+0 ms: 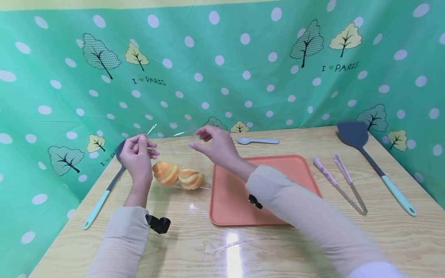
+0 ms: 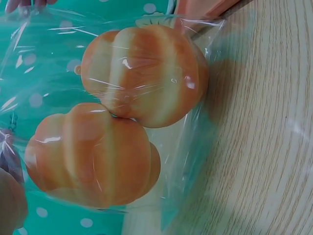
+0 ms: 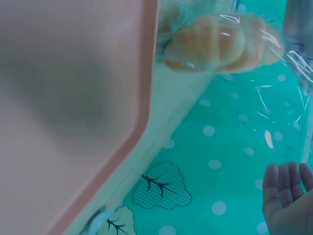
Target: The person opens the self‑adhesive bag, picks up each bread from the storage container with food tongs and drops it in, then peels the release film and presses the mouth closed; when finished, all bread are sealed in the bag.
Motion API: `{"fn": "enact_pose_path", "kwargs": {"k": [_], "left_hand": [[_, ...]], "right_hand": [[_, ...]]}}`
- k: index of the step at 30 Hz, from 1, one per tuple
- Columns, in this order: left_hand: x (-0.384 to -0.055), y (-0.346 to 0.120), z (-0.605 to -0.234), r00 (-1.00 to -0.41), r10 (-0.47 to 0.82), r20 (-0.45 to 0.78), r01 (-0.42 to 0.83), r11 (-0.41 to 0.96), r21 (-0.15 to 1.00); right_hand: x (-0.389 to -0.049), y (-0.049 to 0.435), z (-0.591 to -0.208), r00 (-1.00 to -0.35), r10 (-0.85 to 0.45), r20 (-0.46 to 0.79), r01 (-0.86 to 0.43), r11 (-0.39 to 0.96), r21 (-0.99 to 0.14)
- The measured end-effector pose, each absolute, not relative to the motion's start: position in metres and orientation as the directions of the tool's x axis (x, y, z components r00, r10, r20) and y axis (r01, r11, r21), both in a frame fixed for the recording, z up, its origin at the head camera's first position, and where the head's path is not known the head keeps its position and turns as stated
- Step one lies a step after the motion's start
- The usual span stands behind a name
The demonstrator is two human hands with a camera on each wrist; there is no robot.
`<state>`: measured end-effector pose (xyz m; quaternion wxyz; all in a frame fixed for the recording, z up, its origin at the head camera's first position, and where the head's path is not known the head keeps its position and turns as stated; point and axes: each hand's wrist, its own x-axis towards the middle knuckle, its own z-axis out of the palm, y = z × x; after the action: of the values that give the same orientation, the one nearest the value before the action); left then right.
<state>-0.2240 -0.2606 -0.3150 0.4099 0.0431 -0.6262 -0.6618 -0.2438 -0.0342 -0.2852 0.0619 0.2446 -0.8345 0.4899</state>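
Note:
Two striped golden bread rolls [image 1: 167,173] lie low inside a clear plastic bag [image 2: 193,142], close over the table. My left hand [image 1: 137,154] pinches the bag's upper edge between thumb and forefinger, and a shiny corner sticks up above the fingertips. Across the mouth of the bag, my right hand [image 1: 220,146] has its thumb and fingers apart, beside the bag's other upper side. The right wrist view shows that hand's fingers [image 3: 283,183] nearly straight. Seen from the left wrist, the rolls sit one against the other behind the film.
An orange-pink tray [image 1: 264,220] lies right of the bag, under my right forearm. Behind it is a pale spoon [image 1: 259,141]. Tongs [image 1: 342,185] and a dark spatula [image 1: 375,162] lie at the right. A turquoise-handled dark utensil [image 1: 104,197] lies at the left. A green curtain [image 1: 222,77] hangs behind.

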Motion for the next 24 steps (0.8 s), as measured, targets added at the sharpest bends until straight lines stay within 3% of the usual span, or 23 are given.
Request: {"fn": "enact_pose_path", "kwargs": {"k": [11,19,24], "left_hand": [[-0.224,-0.259,-0.313,-0.667,-0.552,0.5,0.535,0.113,0.837],[-0.225,-0.259,-0.313,-0.659,-0.556,0.507,0.546,0.109,0.83],[-0.226,-0.259,-0.314,-0.648,-0.563,0.514,0.548,0.124,0.827]], "right_hand": [[-0.247,-0.047,-0.288,-0.893,-0.243,0.379,-0.442,0.309,-0.842],[-0.248,-0.049,-0.291,-0.928,-0.258,0.27,-0.336,0.263,-0.904],[-0.247,-0.047,-0.293,-0.926,-0.249,0.283,-0.337,0.207,-0.918]]}}
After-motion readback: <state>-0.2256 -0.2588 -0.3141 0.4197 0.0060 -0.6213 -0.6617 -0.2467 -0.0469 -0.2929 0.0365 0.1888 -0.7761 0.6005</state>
